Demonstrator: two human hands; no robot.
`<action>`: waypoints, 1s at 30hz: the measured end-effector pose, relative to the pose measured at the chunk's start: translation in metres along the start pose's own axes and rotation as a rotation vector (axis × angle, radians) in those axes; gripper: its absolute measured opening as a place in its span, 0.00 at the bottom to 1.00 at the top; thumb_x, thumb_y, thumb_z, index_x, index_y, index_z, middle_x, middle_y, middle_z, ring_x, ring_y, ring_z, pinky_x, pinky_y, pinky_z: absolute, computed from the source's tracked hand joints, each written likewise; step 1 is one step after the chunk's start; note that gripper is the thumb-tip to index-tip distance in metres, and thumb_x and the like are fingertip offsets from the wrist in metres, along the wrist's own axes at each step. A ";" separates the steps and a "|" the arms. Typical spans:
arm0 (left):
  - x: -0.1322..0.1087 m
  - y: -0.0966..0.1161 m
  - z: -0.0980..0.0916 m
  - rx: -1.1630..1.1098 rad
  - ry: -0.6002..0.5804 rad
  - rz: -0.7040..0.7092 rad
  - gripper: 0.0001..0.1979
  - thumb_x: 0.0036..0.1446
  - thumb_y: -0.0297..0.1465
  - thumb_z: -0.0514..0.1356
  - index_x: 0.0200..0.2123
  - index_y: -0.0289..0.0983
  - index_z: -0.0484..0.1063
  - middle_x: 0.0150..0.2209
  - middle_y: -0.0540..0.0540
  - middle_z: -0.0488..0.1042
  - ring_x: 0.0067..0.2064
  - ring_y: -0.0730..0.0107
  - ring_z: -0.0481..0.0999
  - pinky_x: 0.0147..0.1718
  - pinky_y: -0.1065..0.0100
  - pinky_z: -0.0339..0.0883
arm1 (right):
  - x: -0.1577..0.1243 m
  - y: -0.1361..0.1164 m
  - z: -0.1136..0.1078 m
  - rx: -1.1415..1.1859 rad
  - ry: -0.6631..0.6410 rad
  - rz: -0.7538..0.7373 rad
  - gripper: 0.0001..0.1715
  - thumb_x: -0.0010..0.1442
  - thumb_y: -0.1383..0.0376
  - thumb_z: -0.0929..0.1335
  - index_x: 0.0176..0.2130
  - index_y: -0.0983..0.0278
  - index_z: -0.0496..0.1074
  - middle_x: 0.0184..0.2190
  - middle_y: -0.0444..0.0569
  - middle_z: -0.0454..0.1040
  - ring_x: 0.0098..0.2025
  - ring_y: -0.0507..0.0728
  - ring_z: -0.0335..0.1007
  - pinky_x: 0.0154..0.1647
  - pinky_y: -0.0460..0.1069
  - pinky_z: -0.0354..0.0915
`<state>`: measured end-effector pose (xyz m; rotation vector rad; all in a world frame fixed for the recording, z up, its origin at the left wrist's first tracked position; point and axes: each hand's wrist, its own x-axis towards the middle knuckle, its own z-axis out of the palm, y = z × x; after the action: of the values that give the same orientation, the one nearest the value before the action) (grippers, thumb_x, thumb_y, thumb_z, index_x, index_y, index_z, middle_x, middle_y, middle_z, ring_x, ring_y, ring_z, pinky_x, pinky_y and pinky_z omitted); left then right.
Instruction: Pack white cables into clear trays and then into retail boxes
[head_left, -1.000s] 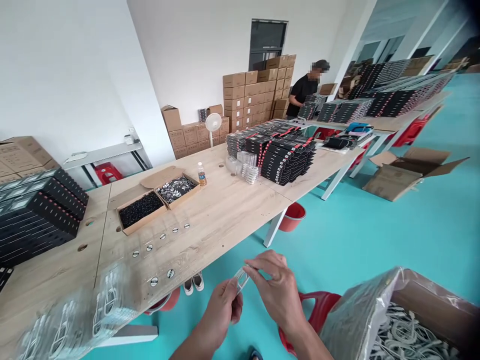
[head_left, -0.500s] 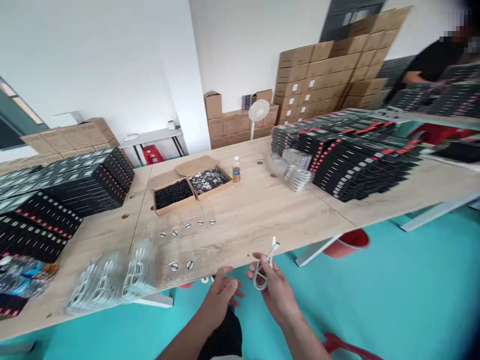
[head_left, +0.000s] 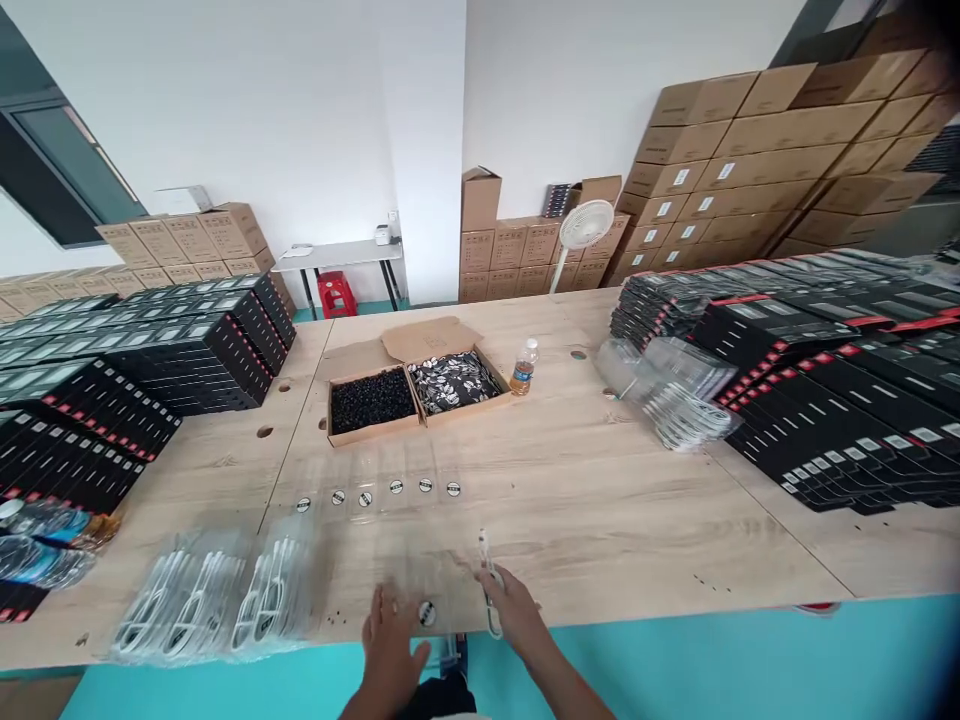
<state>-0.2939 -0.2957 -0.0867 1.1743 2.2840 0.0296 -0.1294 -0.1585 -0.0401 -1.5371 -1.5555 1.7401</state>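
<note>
My right hand [head_left: 514, 612] is closed around a coiled white cable [head_left: 492, 590], whose plug end points up, above the table's front edge. My left hand [head_left: 391, 632] is somewhat blurred, with its fingers stretched out over clear plastic packaging [head_left: 411, 575] at the edge. Beside those fingers a round black-and-white sticker [head_left: 427, 613] shows on the plastic. Farther back is a row of clear plastic pieces [head_left: 396, 460] with similar stickers. To the left stand clear plastic packs [head_left: 274, 590] with white cables in them.
Two open cartons, one of small black pieces [head_left: 373, 400] and one of black-and-white packets [head_left: 457, 382], sit mid-table by a drink bottle [head_left: 523, 368]. Black boxes are stacked left [head_left: 210, 360] and right [head_left: 840, 400]. More bottles [head_left: 45, 560] lie far left.
My left hand has moved left onto the clear plastic at the table edge. The right hand has brought the white cable left and over the edge. The view has turned right.
</note>
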 end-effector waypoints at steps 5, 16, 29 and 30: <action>0.018 0.070 0.002 -0.124 -0.259 0.240 0.42 0.43 0.34 0.63 0.63 0.53 0.57 0.72 0.50 0.35 0.70 0.45 0.31 0.62 0.42 0.38 | 0.030 0.032 -0.018 -0.085 0.143 -0.048 0.28 0.44 0.42 0.68 0.37 0.58 0.77 0.45 0.53 0.78 0.54 0.69 0.68 0.54 0.58 0.63; 0.078 0.242 0.023 -0.158 -0.284 0.509 0.37 0.50 0.35 0.59 0.64 0.49 0.56 0.72 0.44 0.35 0.69 0.40 0.31 0.60 0.38 0.37 | 0.074 0.019 -0.187 -0.110 0.324 0.055 0.24 0.51 0.46 0.63 0.32 0.62 0.74 0.37 0.53 0.79 0.45 0.64 0.73 0.44 0.54 0.65; 0.096 0.387 -0.069 -1.082 0.042 0.421 0.16 0.54 0.46 0.58 0.26 0.38 0.69 0.25 0.50 0.68 0.31 0.68 0.68 0.34 0.67 0.62 | 0.082 -0.072 -0.291 0.139 -0.288 -0.052 0.22 0.54 0.47 0.67 0.33 0.64 0.69 0.19 0.40 0.69 0.17 0.50 0.65 0.18 0.44 0.51; 0.098 0.389 -0.076 -1.090 0.048 0.427 0.18 0.53 0.46 0.59 0.23 0.38 0.66 0.22 0.52 0.66 0.28 0.70 0.65 0.32 0.69 0.60 | 0.078 -0.077 -0.288 0.205 -0.301 -0.070 0.24 0.54 0.45 0.66 0.34 0.64 0.69 0.19 0.39 0.69 0.17 0.50 0.65 0.18 0.44 0.51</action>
<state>-0.0874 0.0344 0.0350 0.9734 1.5476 1.2790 0.0594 0.0698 0.0430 -1.1527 -1.4852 2.0912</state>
